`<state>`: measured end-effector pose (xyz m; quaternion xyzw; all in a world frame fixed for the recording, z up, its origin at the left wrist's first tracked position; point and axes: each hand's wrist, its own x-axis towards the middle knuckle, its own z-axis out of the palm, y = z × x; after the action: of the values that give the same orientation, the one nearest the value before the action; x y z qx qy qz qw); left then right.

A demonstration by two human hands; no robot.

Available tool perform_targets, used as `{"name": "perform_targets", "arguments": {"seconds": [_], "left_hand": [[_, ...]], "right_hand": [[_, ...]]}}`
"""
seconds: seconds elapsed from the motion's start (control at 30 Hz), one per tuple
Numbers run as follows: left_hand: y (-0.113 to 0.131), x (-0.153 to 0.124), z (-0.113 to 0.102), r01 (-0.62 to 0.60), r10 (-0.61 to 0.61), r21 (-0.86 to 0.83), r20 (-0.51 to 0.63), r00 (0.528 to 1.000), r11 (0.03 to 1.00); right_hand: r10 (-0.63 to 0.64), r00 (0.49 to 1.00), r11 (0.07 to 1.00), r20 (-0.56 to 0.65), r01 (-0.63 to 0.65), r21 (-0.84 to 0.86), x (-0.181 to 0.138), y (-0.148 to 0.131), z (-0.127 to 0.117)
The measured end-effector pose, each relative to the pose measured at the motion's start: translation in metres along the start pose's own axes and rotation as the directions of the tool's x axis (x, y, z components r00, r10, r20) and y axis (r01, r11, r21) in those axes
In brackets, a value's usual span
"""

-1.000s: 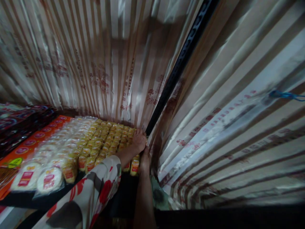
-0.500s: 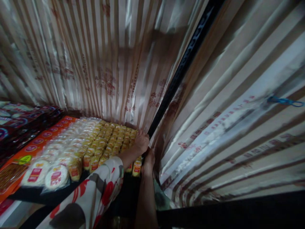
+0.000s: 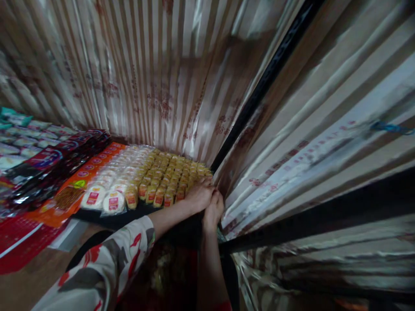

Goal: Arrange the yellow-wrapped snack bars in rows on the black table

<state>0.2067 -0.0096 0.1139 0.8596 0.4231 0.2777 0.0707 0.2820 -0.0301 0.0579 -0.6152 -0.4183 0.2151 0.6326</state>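
Note:
My left hand (image 3: 200,195), its arm in a patterned sleeve, reaches across to the corner of the shelf and is closed, fingers bent. Touching it is my right hand (image 3: 214,210), also closed. Whatever their fingers pinch is hidden and too dark to make out. Both hands are just below the visible lower end of a black metal pole (image 3: 256,97). Close beside the left hand stand rows of small yellow-wrapped snacks (image 3: 158,198).
Left of these lie round white packaged cakes (image 3: 113,201), orange bags (image 3: 69,196) and dark glossy packets (image 3: 48,164). Striped plastic sheeting (image 3: 136,82) hangs behind and to the right. A black bar (image 3: 324,207) crosses at right, and a blue tie (image 3: 389,127) hangs on the sheeting.
The view has shifted, showing more of the goods at left and the space below the bar. My hands are closer together and sit a little lower relative to the pole.

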Motion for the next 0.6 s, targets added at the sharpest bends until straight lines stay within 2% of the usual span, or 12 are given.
{"name": "perform_targets", "arguments": {"seconds": [0.07,0.17,0.27,0.3,0.37,0.43,0.5,0.6], "left_hand": [[0.007,-0.030,-0.010,0.003,-0.002,-0.023,0.013,1.000,1.000],[0.018,-0.084,-0.019,0.036,-0.037,-0.090,-0.006,0.999,0.995],[0.028,-0.141,-0.020,0.101,-0.112,-0.220,-0.037,0.993,0.970],[0.031,-0.158,-0.019,0.164,-0.181,-0.269,-0.038,0.983,0.949],[0.032,-0.189,-0.014,0.284,-0.301,-0.333,0.002,0.954,0.899],[0.028,-0.214,-0.009,0.401,-0.390,-0.340,0.101,0.915,0.851],[0.018,-0.236,-0.001,0.500,-0.453,-0.261,0.222,0.864,0.826],[-0.004,-0.263,0.013,0.591,-0.529,-0.035,0.405,0.746,0.806]], "right_hand": [[-0.022,1.000,1.000,0.005,0.022,-0.020,-0.027,-0.013,-0.009],[-0.106,0.988,0.992,0.114,0.113,-0.050,-0.073,-0.022,-0.026],[-0.215,0.945,0.967,0.247,0.241,-0.080,-0.118,-0.018,-0.042],[-0.232,0.924,0.961,0.303,0.266,-0.078,-0.132,-0.014,-0.045],[-0.201,0.893,0.957,0.403,0.266,-0.113,-0.157,-0.003,-0.050],[-0.138,0.849,0.958,0.510,0.244,-0.148,-0.177,0.010,-0.049],[-0.060,0.786,0.963,0.615,0.208,-0.173,-0.192,0.024,-0.044],[0.104,0.672,0.956,0.734,0.136,-0.260,-0.209,0.046,-0.030]]}}
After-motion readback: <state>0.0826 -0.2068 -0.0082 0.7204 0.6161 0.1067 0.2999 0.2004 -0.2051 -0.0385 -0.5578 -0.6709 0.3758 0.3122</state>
